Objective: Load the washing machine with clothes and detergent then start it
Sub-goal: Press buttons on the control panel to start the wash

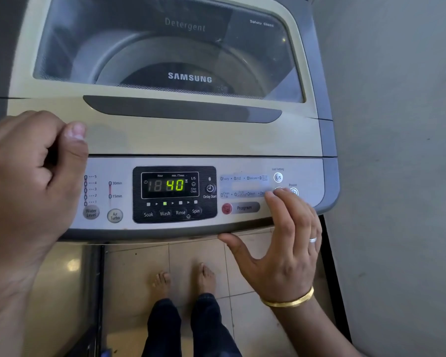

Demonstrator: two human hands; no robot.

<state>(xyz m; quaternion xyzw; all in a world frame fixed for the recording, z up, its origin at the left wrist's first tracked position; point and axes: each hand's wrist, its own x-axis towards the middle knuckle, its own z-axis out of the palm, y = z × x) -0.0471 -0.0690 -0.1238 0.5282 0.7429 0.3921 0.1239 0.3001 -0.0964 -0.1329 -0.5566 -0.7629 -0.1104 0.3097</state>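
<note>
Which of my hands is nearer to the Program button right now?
Right. Your right hand sits just right of the Program button, touching the panel beside it. Your left hand is curled at the panel's far left end, past the display.

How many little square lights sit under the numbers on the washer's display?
4, in one row on the black display panel: the square above Soak, the green lit square above Wash, the square above Rinse, the square above Spin. None looks hidden.
</note>
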